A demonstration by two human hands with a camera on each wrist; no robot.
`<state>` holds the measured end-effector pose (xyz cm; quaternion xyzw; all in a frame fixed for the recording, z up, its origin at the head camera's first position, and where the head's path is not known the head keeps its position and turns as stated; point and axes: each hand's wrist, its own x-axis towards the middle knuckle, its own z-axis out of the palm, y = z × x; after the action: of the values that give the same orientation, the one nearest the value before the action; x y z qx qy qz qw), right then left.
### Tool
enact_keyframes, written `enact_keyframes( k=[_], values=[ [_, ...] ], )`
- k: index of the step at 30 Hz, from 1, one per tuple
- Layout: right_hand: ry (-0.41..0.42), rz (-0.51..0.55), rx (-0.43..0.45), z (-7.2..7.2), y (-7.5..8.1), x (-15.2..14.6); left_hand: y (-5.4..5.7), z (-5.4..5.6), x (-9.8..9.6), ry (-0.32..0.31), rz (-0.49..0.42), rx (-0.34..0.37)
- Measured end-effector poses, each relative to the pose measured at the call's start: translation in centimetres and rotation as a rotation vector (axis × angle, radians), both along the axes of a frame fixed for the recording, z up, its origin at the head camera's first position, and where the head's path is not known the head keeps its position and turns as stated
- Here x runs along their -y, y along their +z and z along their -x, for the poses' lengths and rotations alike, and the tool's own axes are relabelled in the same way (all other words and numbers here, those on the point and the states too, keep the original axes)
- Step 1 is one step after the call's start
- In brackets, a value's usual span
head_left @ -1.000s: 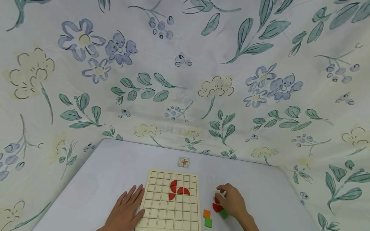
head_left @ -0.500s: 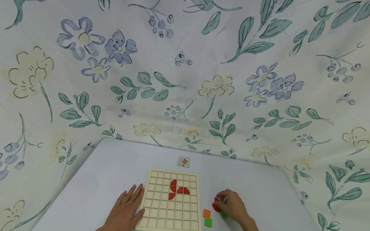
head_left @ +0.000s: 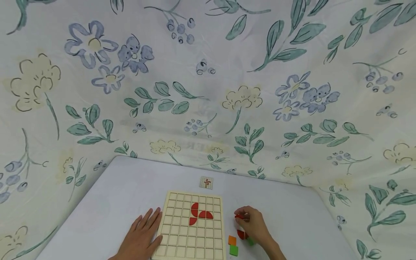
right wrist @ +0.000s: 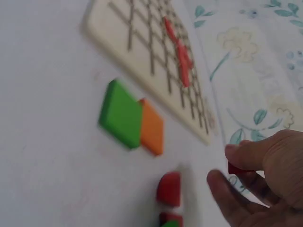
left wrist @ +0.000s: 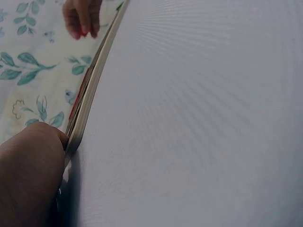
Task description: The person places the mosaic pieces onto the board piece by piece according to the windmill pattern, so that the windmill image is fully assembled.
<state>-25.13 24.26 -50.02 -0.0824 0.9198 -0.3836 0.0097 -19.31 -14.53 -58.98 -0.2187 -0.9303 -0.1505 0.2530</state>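
Observation:
My right hand (head_left: 255, 223) pinches a small red piece (right wrist: 235, 169) between thumb and fingers, in the air right of the wooden grid board (head_left: 182, 241). The fingers hide much of it. On the board, several red quarter-circle pieces (head_left: 205, 215) form part of a pinwheel. My left hand (head_left: 140, 236) lies with straight fingers along the board's left side, its thumb at the edge. Below the right hand are a red quarter-circle piece (right wrist: 169, 189) and a green piece (head_left: 250, 241), partly covered by that hand in the head view.
An orange square tile (head_left: 232, 240) and a green square tile (head_left: 233, 250) lie beside the board's lower right. Behind the board sits a small picture card (head_left: 206, 182) showing a red pinwheel on a grid. Floral cloth (head_left: 208, 126) hangs around the white table (head_left: 130, 184).
My right hand has picked up a red piece from the small pile and moved up and left with it, toward the board. The left hand has stayed in place.

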Motion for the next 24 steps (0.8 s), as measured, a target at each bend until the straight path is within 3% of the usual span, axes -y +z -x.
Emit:
enact_keyframes(
  k=[4,8,17,24],
  values=[
    [0.007,0.166,-0.016,0.6,0.9,0.7,0.2,-0.2,0.0,0.008,0.005,0.012],
    [-0.013,0.321,0.029,1.1,1.8,1.3,0.9,-0.4,-0.1,0.005,-0.01,0.059],
    [-0.078,0.596,0.062,1.7,2.6,3.1,1.9,-0.6,-0.4,0.004,-0.042,0.133],
    [-0.026,0.589,0.023,1.8,2.8,4.5,1.6,-0.6,-0.3,-0.003,-0.044,0.1]
  ],
)
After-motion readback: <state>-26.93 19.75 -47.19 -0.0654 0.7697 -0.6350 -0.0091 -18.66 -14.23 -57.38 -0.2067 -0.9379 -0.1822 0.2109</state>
